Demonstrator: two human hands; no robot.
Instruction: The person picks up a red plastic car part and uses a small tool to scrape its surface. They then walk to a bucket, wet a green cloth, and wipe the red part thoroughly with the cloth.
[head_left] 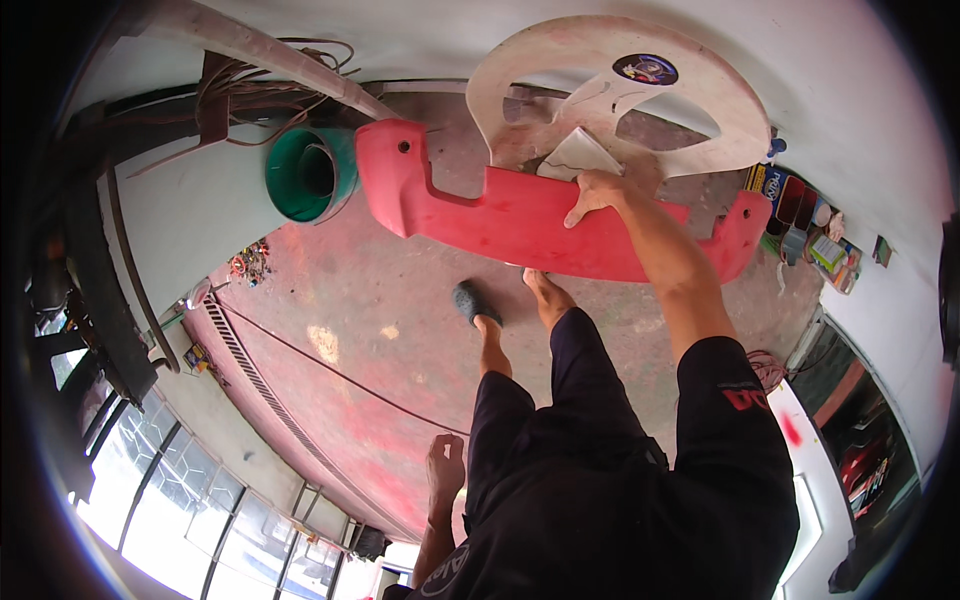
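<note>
A long red car bumper piece (520,220) with upturned ends and a hole in each end stretches across in front of me. Its upper edge is in my right hand (598,195), the thumb lying on the red face and the fingers over the edge. Behind it stands a beige plastic chair (705,155) with an oval-cut back. A folded white sheet (580,155) lies on the chair, just past my right fingers. At the lower left, my left hand (445,467) hangs low with fingers curled in, away from the bumper piece; whatever it holds, if anything, is hidden.
A green bucket (300,175) lies left of the bumper piece. Coiled cables (235,90) hang at the upper left. A thin hose (340,375) and a drain grate (265,375) run along the floor. Boxes and cans (810,225) stand by the right wall.
</note>
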